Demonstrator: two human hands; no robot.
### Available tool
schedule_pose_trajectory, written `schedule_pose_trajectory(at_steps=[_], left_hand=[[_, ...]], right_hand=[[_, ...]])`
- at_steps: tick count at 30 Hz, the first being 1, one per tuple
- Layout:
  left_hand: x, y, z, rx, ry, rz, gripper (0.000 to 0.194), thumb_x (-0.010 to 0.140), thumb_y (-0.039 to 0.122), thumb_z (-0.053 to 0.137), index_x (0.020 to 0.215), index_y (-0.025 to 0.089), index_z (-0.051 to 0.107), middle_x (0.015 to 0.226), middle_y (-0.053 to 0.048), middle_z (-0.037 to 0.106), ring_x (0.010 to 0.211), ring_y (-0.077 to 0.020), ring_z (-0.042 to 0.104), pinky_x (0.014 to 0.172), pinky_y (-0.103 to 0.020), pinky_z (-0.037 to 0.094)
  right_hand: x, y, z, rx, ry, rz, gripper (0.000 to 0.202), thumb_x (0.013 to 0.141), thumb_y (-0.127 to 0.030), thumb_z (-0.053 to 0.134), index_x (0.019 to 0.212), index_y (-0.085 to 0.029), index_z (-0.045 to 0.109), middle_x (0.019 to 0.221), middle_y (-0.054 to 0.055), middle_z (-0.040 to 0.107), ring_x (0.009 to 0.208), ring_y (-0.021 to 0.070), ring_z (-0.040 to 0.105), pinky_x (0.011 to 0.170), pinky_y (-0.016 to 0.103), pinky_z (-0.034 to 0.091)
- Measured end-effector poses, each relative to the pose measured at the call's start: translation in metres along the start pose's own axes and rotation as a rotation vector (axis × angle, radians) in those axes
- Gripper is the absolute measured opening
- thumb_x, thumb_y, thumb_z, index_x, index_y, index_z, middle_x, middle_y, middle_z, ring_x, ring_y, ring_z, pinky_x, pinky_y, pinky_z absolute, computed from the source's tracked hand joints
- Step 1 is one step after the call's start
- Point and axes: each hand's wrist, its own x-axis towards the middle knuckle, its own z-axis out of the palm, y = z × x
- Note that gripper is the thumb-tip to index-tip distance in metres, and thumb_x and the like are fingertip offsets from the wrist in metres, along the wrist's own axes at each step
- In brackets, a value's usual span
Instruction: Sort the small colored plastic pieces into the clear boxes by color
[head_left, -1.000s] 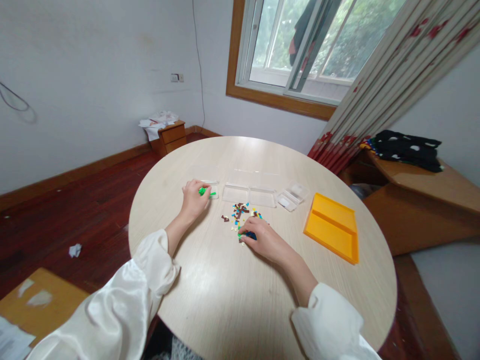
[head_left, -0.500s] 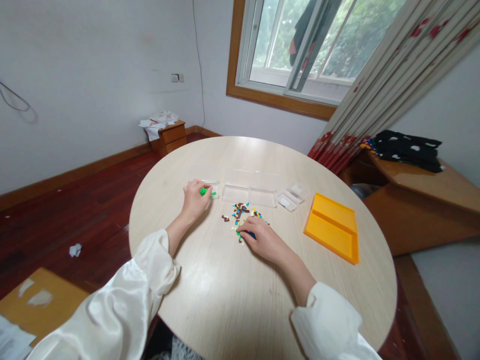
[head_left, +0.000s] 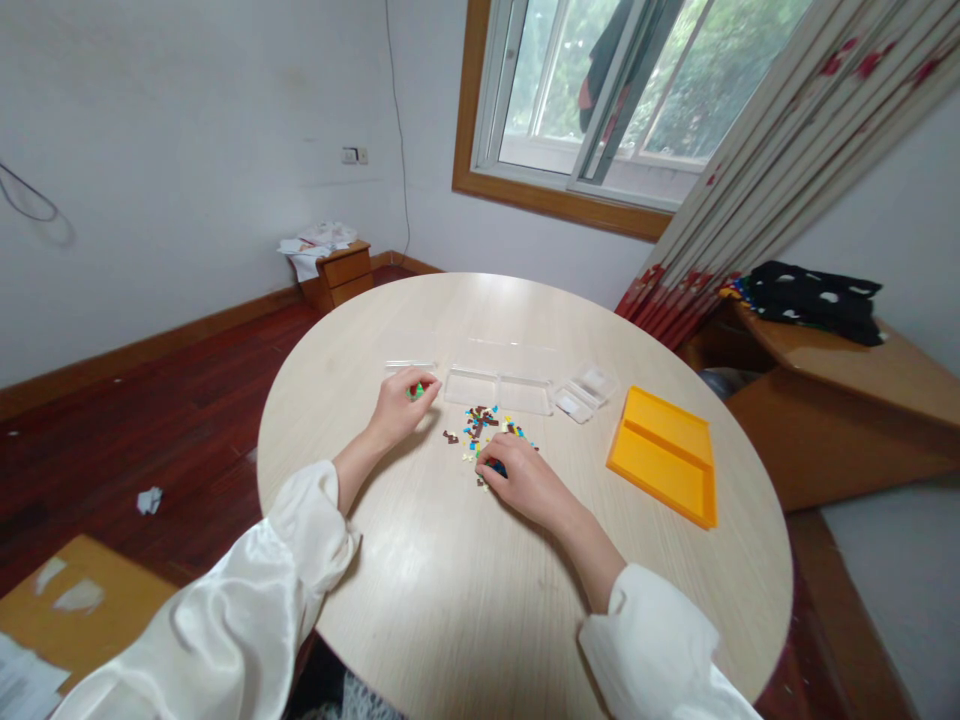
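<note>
My left hand [head_left: 401, 408] hovers over a clear plastic box [head_left: 411, 364] at the left, fingers curled together. Small green pieces [head_left: 417, 391] show between its thumb and fingers; I cannot tell whether they are gripped or lie in the box. At the near side of a pile of small toy bricks [head_left: 480, 420], brown, blue, yellow, cream and green, is my right hand [head_left: 519, 472]. Its thumb and index finger are pinched at the tabletop, and whatever is between them is hidden. Dark blue and red bits show under its palm.
Past the pile stands a clear two-part tray [head_left: 499, 391]. Right of it lies a small clear case [head_left: 585, 392] with its lid open. An orange two-section tray [head_left: 664, 455] is at the right of the round table [head_left: 450, 600].
My left hand has shifted slightly right, covering more of the green pieces. My right hand's fingertips have moved slightly nearer to me and to the right, over the green bits there.
</note>
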Motion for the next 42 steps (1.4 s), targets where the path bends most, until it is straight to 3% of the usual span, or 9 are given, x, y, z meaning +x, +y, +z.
schedule_pose_trajectory(at_steps=[6, 12, 18, 25, 29, 33, 38, 42], left_hand=[[-0.007, 0.012, 0.006, -0.255, -0.320, -0.128, 0.019, 0.074, 0.030, 0.059, 0.070, 0.013, 0.064, 0.063, -0.001, 0.060, 0.058, -0.0101, 0.049, 0.055, -0.022, 0.038], [-0.015, 0.025, 0.010, -0.556, -0.743, -0.263, 0.033, 0.077, 0.043, 0.061, 0.076, 0.010, 0.065, 0.063, -0.004, 0.063, 0.057, -0.0099, 0.055, 0.057, -0.022, 0.042], [-0.020, 0.032, 0.016, -0.684, -0.866, -0.334, 0.044, 0.078, 0.053, 0.057, 0.076, 0.010, 0.064, 0.059, -0.003, 0.061, 0.054, -0.0098, 0.056, 0.055, -0.021, 0.041], [-0.019, 0.033, 0.016, -0.743, -0.803, -0.388, 0.039, 0.071, 0.049, 0.067, 0.074, 0.010, 0.064, 0.056, -0.001, 0.058, 0.050, -0.0077, 0.051, 0.051, -0.021, 0.037], [-0.015, 0.034, 0.012, -0.741, -0.697, -0.412, 0.033, 0.067, 0.042, 0.070, 0.073, 0.010, 0.064, 0.063, -0.002, 0.061, 0.050, -0.0070, 0.048, 0.051, -0.022, 0.037], [-0.008, 0.023, 0.008, -0.620, -0.477, -0.426, 0.027, 0.067, 0.037, 0.067, 0.074, 0.011, 0.064, 0.059, -0.001, 0.059, 0.049, -0.0072, 0.046, 0.050, -0.022, 0.036], [0.003, -0.007, 0.004, -0.379, -0.118, -0.390, 0.022, 0.070, 0.032, 0.059, 0.077, 0.012, 0.066, 0.066, -0.003, 0.064, 0.057, -0.0114, 0.053, 0.056, -0.024, 0.041], [0.007, -0.025, -0.002, -0.093, 0.084, -0.302, 0.023, 0.073, 0.029, 0.054, 0.081, 0.012, 0.068, 0.075, -0.006, 0.067, 0.066, -0.0150, 0.057, 0.063, -0.027, 0.043]], right_hand=[[0.000, 0.004, 0.001, 0.014, 0.077, -0.006, 0.009, 0.085, -0.014, 0.053, 0.079, -0.017, 0.058, 0.083, 0.005, 0.061, 0.082, 0.0176, 0.054, 0.077, 0.031, 0.041], [0.001, 0.002, -0.003, 0.050, 0.304, -0.025, 0.012, 0.088, -0.019, 0.050, 0.081, -0.018, 0.059, 0.081, 0.005, 0.060, 0.082, 0.0193, 0.053, 0.075, 0.032, 0.040], [0.001, -0.004, -0.004, 0.091, 0.359, -0.056, 0.016, 0.090, -0.020, 0.047, 0.081, -0.019, 0.061, 0.081, 0.006, 0.061, 0.083, 0.0201, 0.054, 0.076, 0.033, 0.041], [0.001, -0.004, -0.004, 0.133, 0.366, -0.077, 0.017, 0.089, -0.019, 0.047, 0.090, -0.020, 0.064, 0.085, 0.007, 0.061, 0.086, 0.0205, 0.054, 0.077, 0.034, 0.043], [-0.001, -0.002, -0.010, 0.140, 0.378, -0.106, 0.018, 0.088, -0.017, 0.047, 0.093, -0.019, 0.065, 0.088, 0.008, 0.062, 0.087, 0.0200, 0.055, 0.078, 0.034, 0.043], [-0.004, 0.005, -0.018, 0.108, 0.237, -0.119, 0.015, 0.084, -0.014, 0.053, 0.088, -0.020, 0.066, 0.087, 0.006, 0.063, 0.087, 0.0187, 0.055, 0.080, 0.034, 0.042], [-0.007, 0.008, -0.015, 0.029, 0.012, -0.121, 0.011, 0.079, -0.014, 0.063, 0.086, -0.020, 0.069, 0.089, 0.005, 0.062, 0.090, 0.0190, 0.054, 0.084, 0.037, 0.039], [-0.006, 0.007, -0.012, 0.000, -0.059, -0.082, 0.011, 0.080, -0.013, 0.060, 0.076, -0.019, 0.068, 0.085, 0.005, 0.061, 0.088, 0.0186, 0.053, 0.083, 0.036, 0.038]])
